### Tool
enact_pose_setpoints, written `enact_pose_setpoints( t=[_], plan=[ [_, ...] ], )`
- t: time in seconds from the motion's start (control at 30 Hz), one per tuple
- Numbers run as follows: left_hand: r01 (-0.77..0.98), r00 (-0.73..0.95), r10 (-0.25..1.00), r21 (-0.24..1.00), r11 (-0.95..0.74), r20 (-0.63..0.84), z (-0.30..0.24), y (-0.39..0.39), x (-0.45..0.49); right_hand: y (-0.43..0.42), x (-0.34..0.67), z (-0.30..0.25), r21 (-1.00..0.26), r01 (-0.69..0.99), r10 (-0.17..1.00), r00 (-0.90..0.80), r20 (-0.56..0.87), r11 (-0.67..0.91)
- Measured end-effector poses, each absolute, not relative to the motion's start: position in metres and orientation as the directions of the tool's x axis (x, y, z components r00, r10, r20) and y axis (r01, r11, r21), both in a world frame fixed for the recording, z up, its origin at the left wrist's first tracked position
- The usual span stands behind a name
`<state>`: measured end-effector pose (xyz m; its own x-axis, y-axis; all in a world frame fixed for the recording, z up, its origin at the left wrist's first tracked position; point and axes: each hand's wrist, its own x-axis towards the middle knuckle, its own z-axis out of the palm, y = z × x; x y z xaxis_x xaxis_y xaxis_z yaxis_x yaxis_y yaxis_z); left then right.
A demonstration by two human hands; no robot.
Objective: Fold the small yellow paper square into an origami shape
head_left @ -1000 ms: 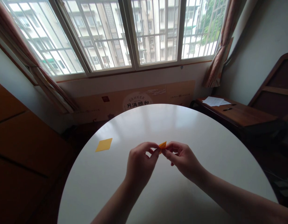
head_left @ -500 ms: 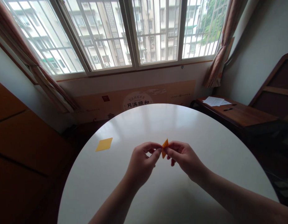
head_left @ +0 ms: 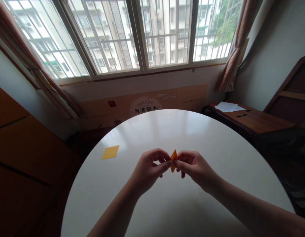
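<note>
A small folded piece of orange paper (head_left: 174, 155) is held upright above the round white table (head_left: 216, 144). My left hand (head_left: 149, 170) pinches its left side between thumb and fingers. My right hand (head_left: 193, 167) pinches its right side the same way. Both hands meet at the middle of the table, a little above its surface. A flat yellow-orange square of paper (head_left: 110, 152) lies on the table far to the left, apart from both hands.
A dark wooden side table (head_left: 256, 122) with white sheets (head_left: 228, 106) and a pen (head_left: 240, 115) stands at the right. A barred window (head_left: 132, 36) and a cardboard panel (head_left: 145, 103) are behind the table. Dark wooden furniture lies at the left.
The folded paper has turned from lying flat to standing upright between my fingers. My hands have come closer together and dropped slightly toward me.
</note>
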<state>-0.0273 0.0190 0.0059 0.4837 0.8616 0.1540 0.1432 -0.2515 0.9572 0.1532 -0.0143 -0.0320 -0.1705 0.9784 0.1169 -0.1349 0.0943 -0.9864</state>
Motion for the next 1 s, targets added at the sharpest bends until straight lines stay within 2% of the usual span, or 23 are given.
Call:
enact_pose_setpoints(
  t=[0.27,0.7,1.0],
  plan=[
    [0.05,0.495,0.863,0.988,-0.144,0.1,0.003,0.0202,-0.0267,-0.0135,0.1532,-0.0316,-0.987,-0.111,0.98,-0.148,0.131,0.115],
    [0.065,0.522,0.853,0.998,-0.022,-0.015,0.0037,0.02,-0.027,-0.0114,0.1549,-0.034,-0.986,-0.152,0.973,-0.206,0.102,0.071],
    [0.129,0.502,0.855,0.989,0.077,-0.132,0.0048,0.024,-0.0284,-0.0081,0.1565,-0.036,-0.993,-0.094,0.97,-0.224,0.094,0.074]
  ],
)
